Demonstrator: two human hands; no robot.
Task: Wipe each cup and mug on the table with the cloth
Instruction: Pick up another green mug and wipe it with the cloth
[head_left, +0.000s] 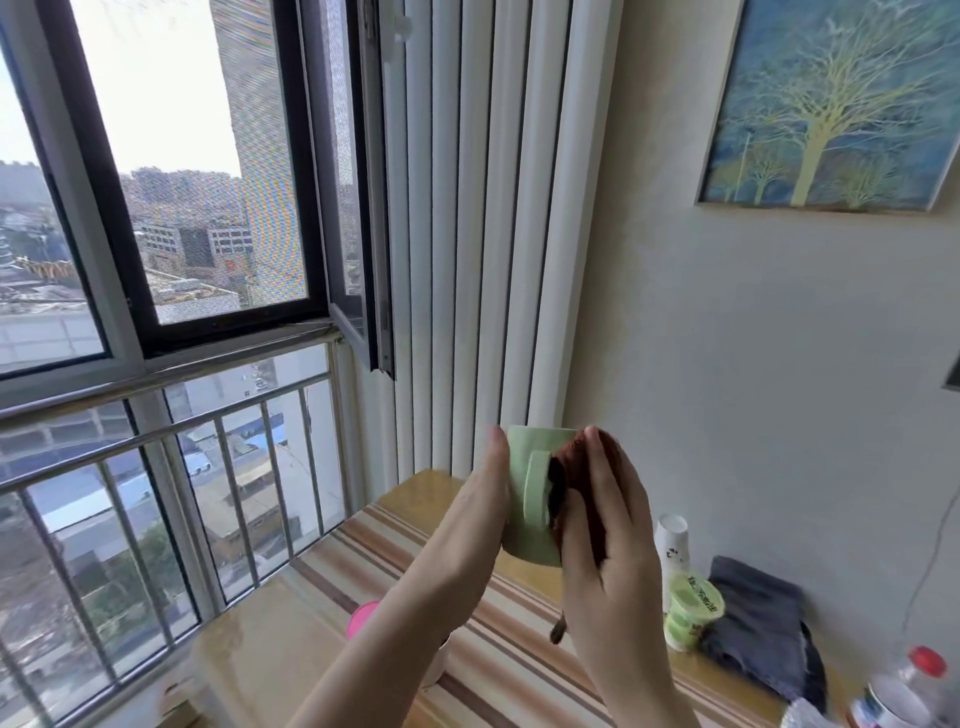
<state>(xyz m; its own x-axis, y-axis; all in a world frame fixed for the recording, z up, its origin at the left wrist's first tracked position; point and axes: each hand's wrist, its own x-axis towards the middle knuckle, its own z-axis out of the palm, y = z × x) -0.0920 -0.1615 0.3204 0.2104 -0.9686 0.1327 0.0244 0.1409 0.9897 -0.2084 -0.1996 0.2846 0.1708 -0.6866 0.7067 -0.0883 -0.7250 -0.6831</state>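
- Mug (524, 499): pale green, held in the air between both hands above the striped worktop (519, 654). Long axis near upright, slightly tilted. Handle faces the wearer.
- Left hand (483, 519): grips the mug's left side, thumb extended up the wall.
- Right hand (608, 530): fingers curved over the brown cloth (574, 452), pressing it against the mug's right side.
- Paper cups (672, 540) and green tub (693, 608): on the worktop, just right of the right hand.

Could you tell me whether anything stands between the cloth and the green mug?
Nothing visible does: the right hand holds the brown cloth against the green mug beside its handle, and the left hand grips the mug.
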